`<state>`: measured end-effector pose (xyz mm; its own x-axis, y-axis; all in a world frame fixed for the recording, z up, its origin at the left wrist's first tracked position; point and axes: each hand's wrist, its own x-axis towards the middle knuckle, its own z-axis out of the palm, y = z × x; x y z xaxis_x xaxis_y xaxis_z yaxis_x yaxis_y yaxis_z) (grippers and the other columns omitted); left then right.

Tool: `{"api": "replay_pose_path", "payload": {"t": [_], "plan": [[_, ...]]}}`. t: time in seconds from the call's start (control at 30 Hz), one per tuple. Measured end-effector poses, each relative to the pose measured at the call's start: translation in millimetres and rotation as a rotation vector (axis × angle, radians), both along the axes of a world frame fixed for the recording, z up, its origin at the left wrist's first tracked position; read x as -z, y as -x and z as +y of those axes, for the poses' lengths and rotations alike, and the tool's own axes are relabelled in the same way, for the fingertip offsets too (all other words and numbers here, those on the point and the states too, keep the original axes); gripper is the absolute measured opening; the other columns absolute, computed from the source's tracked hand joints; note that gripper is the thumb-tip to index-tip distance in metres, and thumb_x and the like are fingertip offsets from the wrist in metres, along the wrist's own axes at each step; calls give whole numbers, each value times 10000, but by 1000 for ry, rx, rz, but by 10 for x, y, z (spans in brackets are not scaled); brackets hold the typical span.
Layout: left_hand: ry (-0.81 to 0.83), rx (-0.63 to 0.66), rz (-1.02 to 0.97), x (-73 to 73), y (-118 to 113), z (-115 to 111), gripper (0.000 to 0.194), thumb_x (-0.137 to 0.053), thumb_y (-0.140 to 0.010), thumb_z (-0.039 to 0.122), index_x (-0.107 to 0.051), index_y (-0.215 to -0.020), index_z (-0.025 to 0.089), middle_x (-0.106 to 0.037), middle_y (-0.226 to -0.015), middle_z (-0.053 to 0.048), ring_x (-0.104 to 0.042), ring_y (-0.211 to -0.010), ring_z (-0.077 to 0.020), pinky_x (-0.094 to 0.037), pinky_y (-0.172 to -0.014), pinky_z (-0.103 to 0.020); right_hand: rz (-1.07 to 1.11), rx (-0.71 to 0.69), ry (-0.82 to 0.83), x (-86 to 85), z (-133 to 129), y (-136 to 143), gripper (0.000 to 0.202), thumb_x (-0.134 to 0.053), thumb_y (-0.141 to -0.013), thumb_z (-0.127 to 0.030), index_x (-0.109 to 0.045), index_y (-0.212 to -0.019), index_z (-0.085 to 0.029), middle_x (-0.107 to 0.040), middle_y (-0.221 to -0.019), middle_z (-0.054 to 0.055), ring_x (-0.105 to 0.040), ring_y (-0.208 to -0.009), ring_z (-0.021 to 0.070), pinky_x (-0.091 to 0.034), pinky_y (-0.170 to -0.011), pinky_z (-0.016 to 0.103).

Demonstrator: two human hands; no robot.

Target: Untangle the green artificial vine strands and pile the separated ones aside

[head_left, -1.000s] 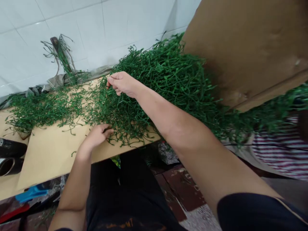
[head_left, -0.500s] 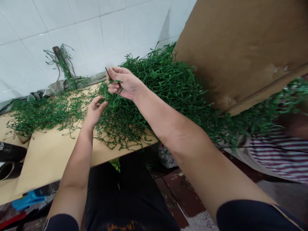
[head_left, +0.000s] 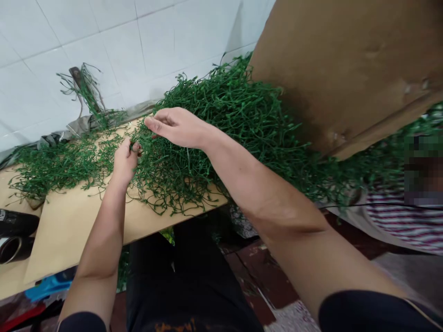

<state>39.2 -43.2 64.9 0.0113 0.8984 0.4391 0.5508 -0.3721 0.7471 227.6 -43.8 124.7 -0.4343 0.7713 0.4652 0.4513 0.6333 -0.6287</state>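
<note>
A large heap of thin green plastic-looking stems with small budded tips lies on the board. At the heap's left edge, my left hand is closed, with a dark green stem showing between thumb and fingers. My right hand is over the front of the heap, back upward, its thumb and fingers curled together. Whatever its fingertips hold, if anything, is hidden. To the left of my hands a thinner layer of stems spreads over the board.
More stems hang on an upright bar by the tiled wall. A big brown board leans at the right. Black cylinders stand at the left edge. Someone in a striped garment is at far right.
My right hand has lowered and turned its back upward; the stem it held is no longer visible. My left hand has shifted slightly left, and its fingers have closed.
</note>
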Motion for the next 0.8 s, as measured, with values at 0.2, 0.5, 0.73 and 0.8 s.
{"api": "replay_pose_path", "payload": {"t": [0.2,0.5,0.73,0.8], "plan": [[-61,-209,92,101,156,38,236,-420,-887,334,-400,-688,210,-523,-650,2,-501,-592,-140,-400,-635,-287,193,344,-182,149,-88,-69,628,-480,-691,-745,-571,-892,-157,-567,-914,77,-547,-932,194,-448,-811,360],[-76,-150,170,105,-119,-271,234,-406,-895,349,-450,-716,206,-552,-648,-3,-514,-606,-141,-418,-663,-285,285,235,152,419,-220,287,514,-458,-778,-684,-511,-772,-172,-451,-650,-7,-445,-651,111,-380,-628,265],[-18,-18,217,203,13,-347,171,-519,-767,226,-539,-929,175,-582,-951,-76,-562,-855,-190,-462,-781,-337,220,157,134,345,8,201,290,-447,-907,-331,-511,-672,-173,-377,-589,-19,-382,-623,105,-330,-627,262],[-38,-1,152,182,88,-346,437,-582,-695,200,-492,-1122,170,-515,-1171,-119,-550,-976,-204,-473,-801,-337,176,181,107,347,-24,205,269,-425,-907,-266,-513,-671,-173,-406,-602,-12,-401,-632,107,-333,-644,262]]}}
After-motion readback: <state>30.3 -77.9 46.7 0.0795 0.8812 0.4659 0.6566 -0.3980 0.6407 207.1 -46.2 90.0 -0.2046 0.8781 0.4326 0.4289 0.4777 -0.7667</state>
